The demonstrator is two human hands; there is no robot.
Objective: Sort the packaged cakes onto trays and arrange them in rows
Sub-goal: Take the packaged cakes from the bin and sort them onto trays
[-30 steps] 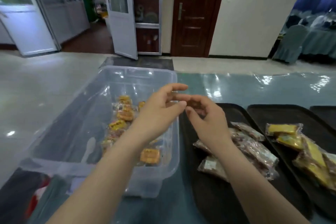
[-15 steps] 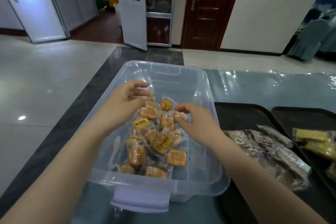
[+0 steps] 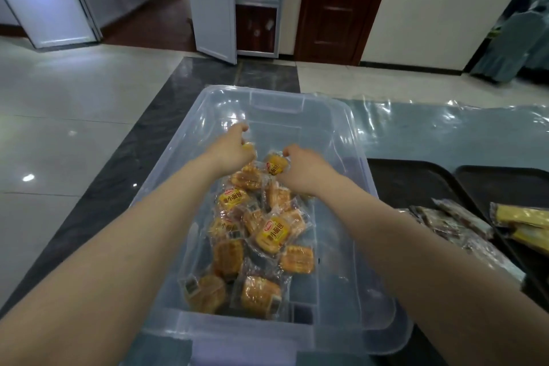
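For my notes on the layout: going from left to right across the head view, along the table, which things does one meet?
Clear plastic bin holding the small yellow cake packets → near black tray with brown-wrapped cakes → second black tray with long yellow packets.

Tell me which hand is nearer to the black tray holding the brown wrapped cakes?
Right. The right hand is in the clear plastic bin, toward its wall nearest the black tray. The left hand reaches deeper into the bin, farther from the tray.

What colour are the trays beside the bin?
Black, both trays, seen at the right edge of the head view.
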